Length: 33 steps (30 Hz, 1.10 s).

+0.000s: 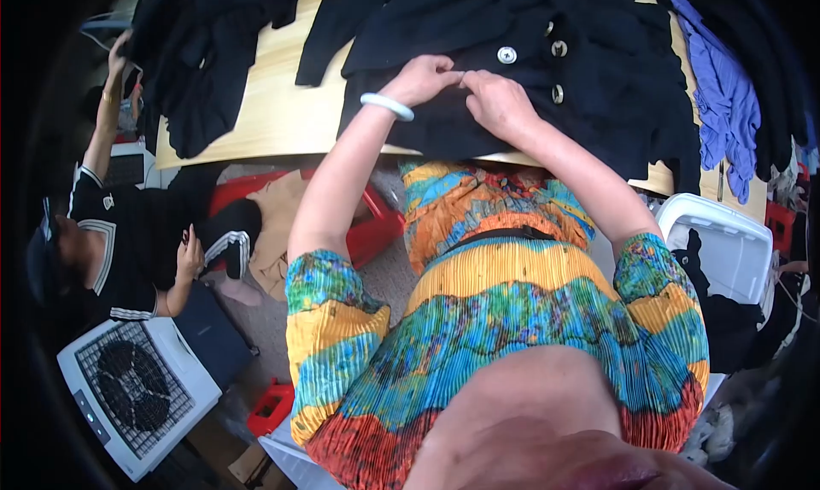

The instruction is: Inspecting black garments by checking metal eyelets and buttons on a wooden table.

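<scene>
A black knit garment (414,114) with long sleeves lies spread over the wooden table (295,118) in front of me. My left hand (420,80), with a pale bangle (387,106) at the wrist, is closed in a pinch above the cloth. Fingertip to fingertip with it, my right hand (500,104) pinches too. What they hold between them is too small to make out. Just right of my hands, a white button (506,55) rests on the garment. Farther right sit several dark buttons with light rims, one of them a round button (559,49).
More black clothing (209,71) covers the table's left end. A purple cloth (724,97) hangs over the right edge. Below it stands a white plastic bin (722,246). At left another person (128,251) sits beside a white fan unit (138,396); a red stool (376,229) is under the table.
</scene>
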### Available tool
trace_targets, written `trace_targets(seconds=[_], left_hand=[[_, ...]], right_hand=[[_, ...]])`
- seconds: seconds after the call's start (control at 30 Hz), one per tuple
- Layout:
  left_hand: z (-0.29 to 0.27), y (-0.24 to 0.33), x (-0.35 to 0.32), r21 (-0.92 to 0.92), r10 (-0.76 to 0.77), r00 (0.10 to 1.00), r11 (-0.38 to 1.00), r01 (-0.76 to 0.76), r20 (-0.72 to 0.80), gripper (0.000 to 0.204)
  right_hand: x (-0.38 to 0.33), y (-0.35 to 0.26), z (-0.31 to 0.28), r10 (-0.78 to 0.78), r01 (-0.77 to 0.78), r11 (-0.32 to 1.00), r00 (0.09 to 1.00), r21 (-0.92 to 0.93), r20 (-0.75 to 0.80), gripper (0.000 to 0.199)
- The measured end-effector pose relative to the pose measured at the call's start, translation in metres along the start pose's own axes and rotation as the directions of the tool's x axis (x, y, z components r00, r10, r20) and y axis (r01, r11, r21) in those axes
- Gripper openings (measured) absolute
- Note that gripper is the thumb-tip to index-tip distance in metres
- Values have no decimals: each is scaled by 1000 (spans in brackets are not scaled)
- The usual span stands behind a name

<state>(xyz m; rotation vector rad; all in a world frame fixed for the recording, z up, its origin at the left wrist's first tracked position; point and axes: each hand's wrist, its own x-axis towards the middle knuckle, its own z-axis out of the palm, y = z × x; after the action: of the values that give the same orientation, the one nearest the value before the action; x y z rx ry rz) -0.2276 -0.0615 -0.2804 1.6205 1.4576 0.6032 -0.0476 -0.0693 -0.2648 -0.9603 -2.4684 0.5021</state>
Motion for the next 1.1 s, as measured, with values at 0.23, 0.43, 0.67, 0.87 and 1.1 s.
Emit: trace_targets(seconds=[0.23, 0.43, 0.67, 0.87, 1.1], left_hand=[[-5, 15, -14, -269, -116, 990, 954, 133, 80, 20], [-4, 22, -19, -259, -236, 962, 929, 265, 138, 18], [11, 27, -43, 317, 198, 979, 933, -173, -49, 44], [28, 19, -39, 379, 245, 952, 911, -161, -185, 36], [31, 10, -40, 405, 353, 904, 883, -237, -241, 28]], right_hand=[[0, -7, -11, -18, 19, 999, 999, 36, -28, 13], [-3, -6, -15, 16, -16, 1000, 1000, 2, -17, 19], [-2, 2, -13, -43, 43, 996, 999, -82, 6, 12], [2, 5, -17, -32, 29, 999, 992, 23, 122, 16], [3, 4, -14, -36, 34, 999, 995, 23, 97, 17]])
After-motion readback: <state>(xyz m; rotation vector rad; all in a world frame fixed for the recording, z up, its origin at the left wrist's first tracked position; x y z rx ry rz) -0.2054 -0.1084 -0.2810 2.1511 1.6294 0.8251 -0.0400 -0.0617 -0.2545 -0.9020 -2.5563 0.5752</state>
